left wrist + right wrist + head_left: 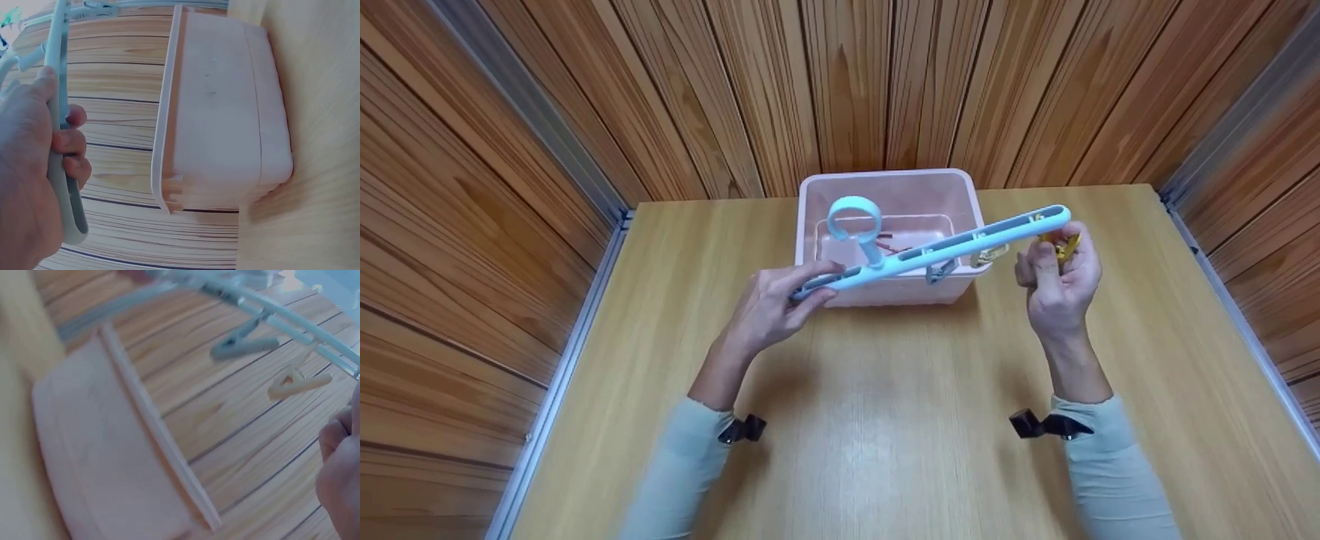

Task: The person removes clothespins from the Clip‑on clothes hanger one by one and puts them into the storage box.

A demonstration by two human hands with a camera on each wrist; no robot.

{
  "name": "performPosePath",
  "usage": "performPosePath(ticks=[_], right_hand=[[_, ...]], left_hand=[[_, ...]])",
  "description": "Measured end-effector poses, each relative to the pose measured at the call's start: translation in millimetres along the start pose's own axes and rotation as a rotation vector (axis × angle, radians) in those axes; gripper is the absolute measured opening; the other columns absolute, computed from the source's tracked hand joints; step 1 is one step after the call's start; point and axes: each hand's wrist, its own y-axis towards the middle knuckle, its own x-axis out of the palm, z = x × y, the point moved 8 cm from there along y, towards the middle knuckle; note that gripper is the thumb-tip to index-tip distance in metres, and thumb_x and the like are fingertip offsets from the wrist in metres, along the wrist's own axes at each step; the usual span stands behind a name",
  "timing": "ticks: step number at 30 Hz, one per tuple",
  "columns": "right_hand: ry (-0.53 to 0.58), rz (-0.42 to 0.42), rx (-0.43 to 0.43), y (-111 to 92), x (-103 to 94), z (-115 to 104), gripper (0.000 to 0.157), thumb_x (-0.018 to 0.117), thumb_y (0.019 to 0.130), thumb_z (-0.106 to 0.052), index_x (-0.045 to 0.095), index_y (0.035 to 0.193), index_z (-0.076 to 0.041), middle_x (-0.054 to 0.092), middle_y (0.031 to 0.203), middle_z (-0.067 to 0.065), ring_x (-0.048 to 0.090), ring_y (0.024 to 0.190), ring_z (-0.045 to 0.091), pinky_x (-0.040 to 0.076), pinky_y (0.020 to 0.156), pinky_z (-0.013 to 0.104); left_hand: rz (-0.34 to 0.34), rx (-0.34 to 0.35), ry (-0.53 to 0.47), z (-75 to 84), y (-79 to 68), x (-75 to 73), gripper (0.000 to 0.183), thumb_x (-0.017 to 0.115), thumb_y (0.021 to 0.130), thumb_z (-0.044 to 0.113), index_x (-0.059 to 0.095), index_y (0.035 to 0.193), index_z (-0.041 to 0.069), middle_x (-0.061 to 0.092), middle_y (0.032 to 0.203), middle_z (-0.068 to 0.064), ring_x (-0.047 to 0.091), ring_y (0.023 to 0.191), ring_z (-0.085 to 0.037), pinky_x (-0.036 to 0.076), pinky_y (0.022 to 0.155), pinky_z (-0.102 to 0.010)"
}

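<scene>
My left hand [776,300] grips the left end of a light blue clip hanger [896,264], thumb on one side and fingers curled round the other. A ring-shaped hook rises from the bar, which slants up to the right above the bin. At the bar's right end, my right hand [1061,289] pinches a yellow clothespin [1065,246], partly hidden by the fingers. Whether that clothespin is attached to the bar, I cannot tell. A grey-blue clothespin [244,347] and a cream one [298,385] dangle from the bar in the right wrist view.
Behind and below the hanger, a pale pink plastic bin [892,291] stands on the wooden table [862,420]. A few small reddish pieces [894,249] lie inside it. Wood-plank walls [847,90] with metal edging enclose the table at the back and sides.
</scene>
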Motion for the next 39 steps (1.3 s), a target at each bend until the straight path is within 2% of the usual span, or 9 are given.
performPosePath(ticks=[3,5,10,15,18,22,25,32,39], right_hand=[[0.128,-0.022,0.041,-0.5,6.1,0.7,0.015,0.065,0.112,-0.005,0.058,0.120,0.005,0.035,0.068,0.005,0.024,0.050,0.017,0.022,0.047,0.026],[0.087,0.001,0.024,0.3,6.0,-0.6,0.011,0.063,0.112,-0.002,0.059,0.119,0.005,0.038,0.066,0.004,0.025,0.050,0.016,0.022,0.048,0.024],[-0.261,0.104,-0.059,1.0,0.9,-5.3,0.010,0.059,0.106,0.010,0.060,0.112,0.003,0.051,0.071,-0.008,0.036,0.052,0.001,0.030,0.051,0.013],[-0.630,0.074,-0.141,-2.7,-1.8,-9.3,0.017,0.060,0.098,0.023,0.058,0.113,0.016,0.059,0.097,-0.017,0.047,0.067,-0.008,0.038,0.062,0.007],[-0.713,0.025,-0.193,-3.8,-3.3,-7.6,0.020,0.063,0.095,0.025,0.056,0.113,0.022,0.059,0.102,-0.022,0.047,0.072,-0.011,0.038,0.065,0.004],[-0.742,-0.010,-0.185,-3.5,-4.6,-2.8,0.020,0.065,0.095,0.024,0.057,0.114,0.022,0.057,0.100,-0.024,0.047,0.073,-0.011,0.038,0.066,0.004],[-0.647,-0.005,-0.107,-2.1,-6.4,2.8,0.012,0.063,0.101,0.019,0.058,0.111,0.016,0.056,0.091,-0.021,0.046,0.066,-0.008,0.038,0.061,0.007],[-0.036,0.001,0.123,-1.0,-2.7,21.8,0.007,0.057,0.111,0.005,0.055,0.107,-0.001,0.043,0.063,-0.004,0.025,0.049,0.014,0.019,0.047,0.024],[0.358,-0.161,0.284,-4.6,13.6,29.2,0.004,0.059,0.114,-0.004,0.059,0.114,0.000,0.026,0.068,0.005,0.018,0.051,0.016,0.013,0.048,0.028]], left_hand=[[-0.005,-0.003,-0.051,-2.2,-2.7,1.8,0.033,0.080,0.105,0.016,0.077,0.138,0.011,0.083,0.100,-0.010,0.066,0.070,-0.022,0.048,0.064,-0.020],[-0.025,-0.034,-0.085,-4.5,-3.6,2.7,0.033,0.078,0.106,0.017,0.076,0.139,0.011,0.080,0.096,-0.011,0.063,0.069,-0.020,0.046,0.064,-0.020],[-0.138,-0.179,-0.138,-13.3,-5.9,1.8,0.031,0.073,0.110,0.022,0.074,0.141,0.014,0.079,0.095,-0.009,0.058,0.073,-0.014,0.040,0.070,-0.023],[-0.251,-0.261,-0.160,-17.9,-8.6,-3.8,0.029,0.069,0.113,0.026,0.071,0.141,0.018,0.078,0.084,-0.003,0.065,0.075,-0.013,0.036,0.089,-0.033],[-0.324,-0.299,-0.194,-18.7,-8.9,-8.3,0.029,0.066,0.115,0.028,0.069,0.142,0.019,0.074,0.080,-0.003,0.066,0.075,-0.018,0.038,0.087,-0.033],[-0.366,-0.304,-0.234,-16.1,-5.1,-14.4,0.028,0.064,0.116,0.026,0.068,0.142,0.017,0.068,0.078,-0.006,0.059,0.071,-0.018,0.039,0.066,-0.026],[-0.345,-0.296,-0.223,-14.7,-3.1,-16.0,0.028,0.065,0.116,0.025,0.069,0.142,0.016,0.066,0.077,-0.003,0.054,0.069,-0.012,0.037,0.064,-0.023],[-0.188,-0.233,-0.059,-15.6,-4.8,-15.3,0.029,0.069,0.114,0.028,0.073,0.141,0.019,0.067,0.082,-0.002,0.049,0.067,-0.011,0.035,0.061,-0.022],[-0.094,-0.132,0.028,-17.9,-8.3,-18.5,0.028,0.075,0.110,0.024,0.075,0.136,0.015,0.075,0.091,-0.010,0.056,0.068,-0.014,0.041,0.060,-0.021]])
